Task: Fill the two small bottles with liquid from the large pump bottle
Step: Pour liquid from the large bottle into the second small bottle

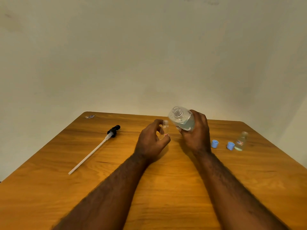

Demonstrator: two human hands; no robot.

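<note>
A small clear bottle (165, 129) is held upright by the left hand (152, 141), its fingers and thumb curled round the body, with the open neck showing above them. Just to its right, the large bottle (181, 119) is gripped from below and behind by the right hand (196, 131); it is tilted, its uncapped mouth raised and turned toward the camera (clear liquid and bubbles can be seen inside). The two bottles are close together, though whether they touch cannot be told. Both are held above the wooden table (166, 188). A second small bottle (241, 141) is stood upright well to the right of the right hand, with two blue caps (223, 144) lying between it and that hand. The removed pump (99, 145), black-headed with a long white tube, is laid far to the left of the left hand.
</note>
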